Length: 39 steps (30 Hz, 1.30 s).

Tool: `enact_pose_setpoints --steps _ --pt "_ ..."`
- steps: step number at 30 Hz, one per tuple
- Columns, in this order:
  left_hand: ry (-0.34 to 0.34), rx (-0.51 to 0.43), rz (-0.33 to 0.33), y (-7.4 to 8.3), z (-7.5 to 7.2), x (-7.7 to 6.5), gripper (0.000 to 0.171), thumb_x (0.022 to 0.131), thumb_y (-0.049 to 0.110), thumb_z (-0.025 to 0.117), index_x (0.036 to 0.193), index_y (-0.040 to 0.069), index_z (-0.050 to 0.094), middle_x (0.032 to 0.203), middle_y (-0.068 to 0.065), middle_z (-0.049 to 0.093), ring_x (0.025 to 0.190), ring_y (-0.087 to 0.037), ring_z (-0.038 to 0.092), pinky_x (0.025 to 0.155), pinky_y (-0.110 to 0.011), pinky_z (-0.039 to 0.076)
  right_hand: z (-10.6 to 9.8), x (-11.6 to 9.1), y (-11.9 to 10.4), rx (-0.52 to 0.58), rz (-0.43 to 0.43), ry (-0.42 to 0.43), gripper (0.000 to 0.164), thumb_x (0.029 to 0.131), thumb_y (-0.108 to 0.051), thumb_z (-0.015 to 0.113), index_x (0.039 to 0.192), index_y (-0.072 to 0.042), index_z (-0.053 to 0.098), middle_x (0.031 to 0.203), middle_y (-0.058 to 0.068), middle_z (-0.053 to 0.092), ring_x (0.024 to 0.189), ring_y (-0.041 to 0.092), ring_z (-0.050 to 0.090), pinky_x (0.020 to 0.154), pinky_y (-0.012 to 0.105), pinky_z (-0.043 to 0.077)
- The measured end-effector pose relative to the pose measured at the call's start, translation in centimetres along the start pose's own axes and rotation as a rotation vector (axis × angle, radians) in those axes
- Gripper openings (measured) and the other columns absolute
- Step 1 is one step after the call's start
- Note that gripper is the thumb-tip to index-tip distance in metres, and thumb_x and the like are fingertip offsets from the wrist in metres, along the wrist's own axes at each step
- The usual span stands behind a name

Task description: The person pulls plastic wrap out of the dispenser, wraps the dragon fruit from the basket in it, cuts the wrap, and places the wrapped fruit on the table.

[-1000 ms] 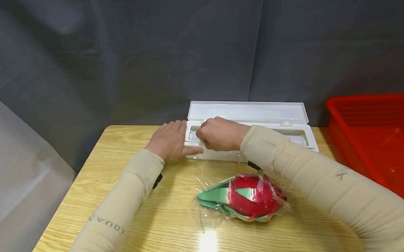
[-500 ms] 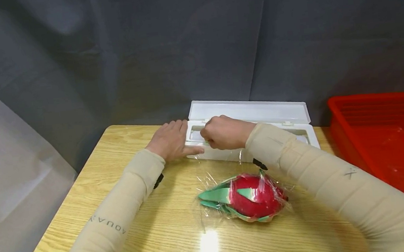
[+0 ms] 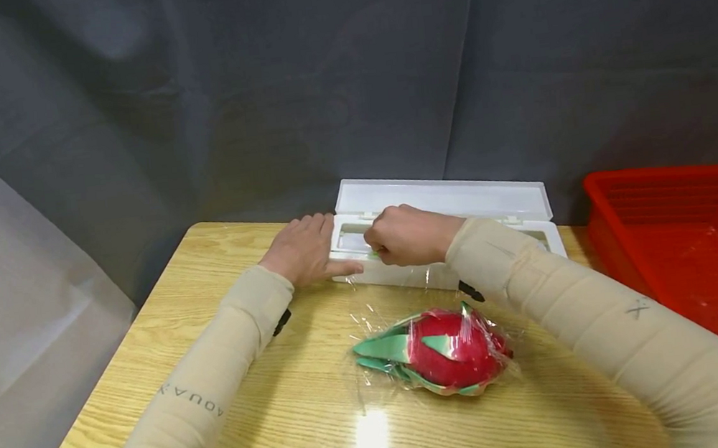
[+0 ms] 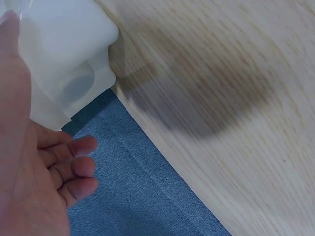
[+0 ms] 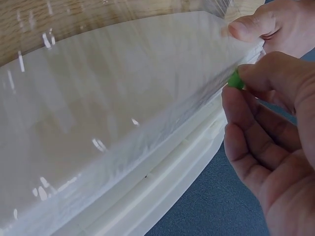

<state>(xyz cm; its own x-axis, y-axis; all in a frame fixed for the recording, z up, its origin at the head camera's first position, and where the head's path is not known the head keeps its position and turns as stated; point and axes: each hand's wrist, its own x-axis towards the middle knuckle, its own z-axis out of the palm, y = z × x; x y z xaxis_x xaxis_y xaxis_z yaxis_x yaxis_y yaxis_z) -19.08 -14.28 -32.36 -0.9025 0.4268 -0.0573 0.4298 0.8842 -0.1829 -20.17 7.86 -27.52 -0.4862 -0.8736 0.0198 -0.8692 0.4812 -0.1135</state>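
Observation:
A white cling film dispenser [image 3: 403,276] lies near the table's back edge, its lid [image 3: 441,196] raised. My left hand [image 3: 302,251] rests against its left end, thumb stretched along the front and fingers along the end wall. With thumb and forefinger, my right hand [image 3: 408,235] pinches a small green slide cutter [image 5: 236,81] on the dispenser's edge, toward the left end. Clear cling film runs from the dispenser's front to a red dragon fruit [image 3: 456,355] with green leaf tips, which lies in front under the film. The forearm hides part of the dispenser's right side.
A red plastic basket [image 3: 627,248] stands to the right, close by the right forearm. Behind the wooden table [image 3: 274,420] hangs a dark grey curtain [image 3: 293,79]. A pale sheet [image 3: 18,322] is off to the left.
My right hand has slid a little to the right along the dispenser with the green slide cutter, its forearm shifting too. The left hand and dragon fruit stay nearly in place.

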Motion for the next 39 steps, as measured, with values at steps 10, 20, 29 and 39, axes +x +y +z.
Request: enact_pose_setpoints --steps 10,20,29,39 --pt "0.026 -0.005 -0.001 0.1 0.0 0.0 0.101 0.089 0.084 0.049 0.141 -0.003 0.048 0.120 -0.013 0.062 0.106 -0.029 0.062 0.093 -0.040 0.054 -0.3 -1.0 0.2 0.009 0.017 -0.016 0.021 0.085 0.002 0.067 0.069 -0.011 0.062 0.063 -0.002 0.052 0.061 0.011 0.043 0.058 0.025 0.039" --pt "0.028 -0.011 -0.006 0.1 0.3 0.1 0.102 0.088 0.084 0.050 0.141 -0.003 0.049 0.119 -0.013 0.063 0.106 -0.029 0.064 0.094 -0.041 0.055 0.0 -2.0 0.6 0.014 0.007 0.002 0.026 0.085 0.003 0.066 0.067 -0.013 0.057 0.062 -0.003 0.047 0.061 0.010 0.040 0.058 0.024 0.037" --pt "0.007 -0.018 -0.002 0.0 0.2 0.3 0.105 0.088 0.085 0.048 0.144 -0.004 0.046 0.125 -0.015 0.062 0.112 -0.030 0.063 0.098 -0.043 0.054 -0.1 -2.8 0.9 0.024 0.038 -0.006 0.027 0.085 0.004 0.065 0.066 -0.013 0.056 0.062 -0.004 0.046 0.061 0.009 0.039 0.058 0.023 0.036" --pt "-0.030 -0.023 -0.001 -0.6 0.3 0.3 0.112 0.089 0.086 0.044 0.152 -0.006 0.040 0.139 -0.019 0.059 0.125 -0.034 0.060 0.108 -0.046 0.050 0.0 -3.6 1.2 0.040 0.042 0.019 0.028 0.086 0.003 0.067 0.066 -0.013 0.056 0.062 -0.004 0.045 0.061 0.009 0.039 0.058 0.023 0.037"
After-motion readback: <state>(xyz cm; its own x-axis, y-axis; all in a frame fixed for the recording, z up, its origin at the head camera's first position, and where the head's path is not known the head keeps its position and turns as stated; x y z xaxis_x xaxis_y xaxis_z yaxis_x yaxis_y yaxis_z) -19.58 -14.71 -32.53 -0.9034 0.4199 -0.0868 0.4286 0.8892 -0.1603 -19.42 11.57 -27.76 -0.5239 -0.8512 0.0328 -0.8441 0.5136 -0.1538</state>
